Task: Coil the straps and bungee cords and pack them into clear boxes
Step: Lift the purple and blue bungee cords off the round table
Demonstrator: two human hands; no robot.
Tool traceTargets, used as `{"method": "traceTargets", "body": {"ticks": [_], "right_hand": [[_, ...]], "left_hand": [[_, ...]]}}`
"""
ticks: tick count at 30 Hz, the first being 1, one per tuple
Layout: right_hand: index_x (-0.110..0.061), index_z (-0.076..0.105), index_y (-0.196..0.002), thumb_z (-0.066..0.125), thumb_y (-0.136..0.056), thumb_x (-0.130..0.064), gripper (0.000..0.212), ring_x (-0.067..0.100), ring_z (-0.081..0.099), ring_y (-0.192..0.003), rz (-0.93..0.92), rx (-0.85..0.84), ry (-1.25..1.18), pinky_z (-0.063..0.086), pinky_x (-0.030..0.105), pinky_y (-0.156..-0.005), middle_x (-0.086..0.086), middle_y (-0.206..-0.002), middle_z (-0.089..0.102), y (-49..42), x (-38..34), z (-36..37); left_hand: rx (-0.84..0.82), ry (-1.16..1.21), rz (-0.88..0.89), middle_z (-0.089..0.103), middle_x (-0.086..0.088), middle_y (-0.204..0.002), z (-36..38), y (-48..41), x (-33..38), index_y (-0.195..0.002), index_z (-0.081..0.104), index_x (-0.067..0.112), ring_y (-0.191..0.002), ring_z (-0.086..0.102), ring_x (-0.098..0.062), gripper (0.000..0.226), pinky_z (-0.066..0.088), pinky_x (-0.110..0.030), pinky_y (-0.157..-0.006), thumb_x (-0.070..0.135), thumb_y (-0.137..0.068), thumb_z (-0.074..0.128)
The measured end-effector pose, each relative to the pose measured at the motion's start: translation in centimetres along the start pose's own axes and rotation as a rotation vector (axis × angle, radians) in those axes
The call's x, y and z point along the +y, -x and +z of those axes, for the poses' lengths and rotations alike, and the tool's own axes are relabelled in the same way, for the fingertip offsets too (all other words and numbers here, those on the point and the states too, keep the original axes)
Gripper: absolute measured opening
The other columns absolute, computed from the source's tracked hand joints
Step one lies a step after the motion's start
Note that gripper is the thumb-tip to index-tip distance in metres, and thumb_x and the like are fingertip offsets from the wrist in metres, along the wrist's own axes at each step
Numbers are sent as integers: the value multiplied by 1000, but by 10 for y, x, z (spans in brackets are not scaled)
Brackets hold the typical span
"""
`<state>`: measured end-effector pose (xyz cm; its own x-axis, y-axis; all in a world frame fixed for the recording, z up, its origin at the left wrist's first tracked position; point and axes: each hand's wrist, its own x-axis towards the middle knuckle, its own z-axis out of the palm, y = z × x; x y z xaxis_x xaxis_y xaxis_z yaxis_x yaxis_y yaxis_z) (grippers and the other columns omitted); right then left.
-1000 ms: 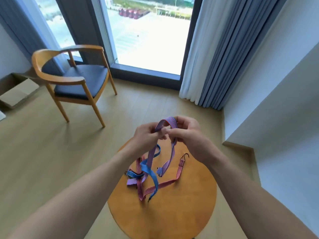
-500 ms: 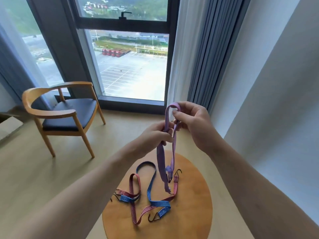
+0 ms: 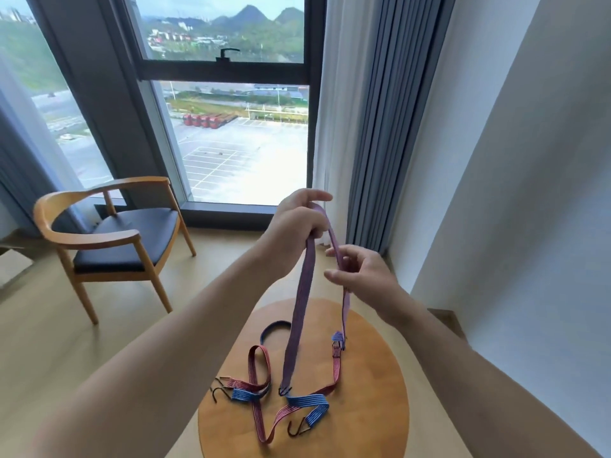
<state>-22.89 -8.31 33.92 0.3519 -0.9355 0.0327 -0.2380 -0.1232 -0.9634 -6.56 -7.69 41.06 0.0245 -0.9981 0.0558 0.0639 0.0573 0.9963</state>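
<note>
In the head view, you are at the start of coiling one strap, and nothing has been packed. No clear box shows anywhere in the frame.

Your left hand [image 3: 299, 219] is raised high in front of the window [image 3: 231, 143], with the wrist bent over. Its fingers [image 3: 315, 195] are curled round the top fold of the purple strap [image 3: 302, 292], though the forefinger lies nearly straight along the fold. Your right hand [image 3: 367, 276] sits lower and a little to the right, palm turned inward. Its thumb and fingers [image 3: 332, 275] pinch the strap's right-hand run, and the rest of the fingers are loosely bent.

The strap hangs from the fold in two runs. The left run drops to a hooked end that appears to touch the bench [image 3: 373, 391]. The shorter right run ends just above the bench near its far edge.

The other bungee cords [image 3: 254, 388], striped red and blue, lie loose and crossed over each other on the bench under your forearms. A wooden chair [image 3: 109, 239] stands well apart on the left.

I judge the next move to be running your right hand down its run and bringing a loop up to the left hand. Keep the loops even, and watch that the dangling hooks do not snag the cords lying below.
</note>
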Motion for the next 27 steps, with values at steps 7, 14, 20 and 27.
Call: {"method": "traceTargets", "body": {"ticks": [7,14,20,27], "right_hand": [[-25,63,-117,83,-80,-31,42,14,56,-67,131,-221,94,48,33,-70,4,-70,61,0,32,34],[-8,69,-84,70,-92,-24,17,13,54,-62,80,-43,61,46,36,-63,7,-67,59,3,28,41],[-2,66,-82,67,-94,-15,18,22,55,-61,5,-50,-168,45,36,-59,7,-65,60,2,-8,26],[-7,60,-97,65,-96,-25,19,22,45,-52,162,-79,-231,30,33,-46,7,-64,47,-6,5,22]], "left_hand": [[-102,-42,96,57,0,-83,11,6,25,-110,70,11,-72,54,-11,52,47,-22,-69,-11,-66,56],[-37,-80,102,64,-3,-114,-6,9,9,-131,59,23,-93,62,-17,69,51,-27,-87,11,-65,77],[-410,69,-183,65,-20,-131,-37,26,-70,-149,42,11,-117,67,-27,81,50,-38,-102,16,-79,83],[-409,-8,-430,67,-16,-91,-22,46,-123,-118,68,2,-86,62,-33,54,50,-53,-91,45,-87,78]]}}
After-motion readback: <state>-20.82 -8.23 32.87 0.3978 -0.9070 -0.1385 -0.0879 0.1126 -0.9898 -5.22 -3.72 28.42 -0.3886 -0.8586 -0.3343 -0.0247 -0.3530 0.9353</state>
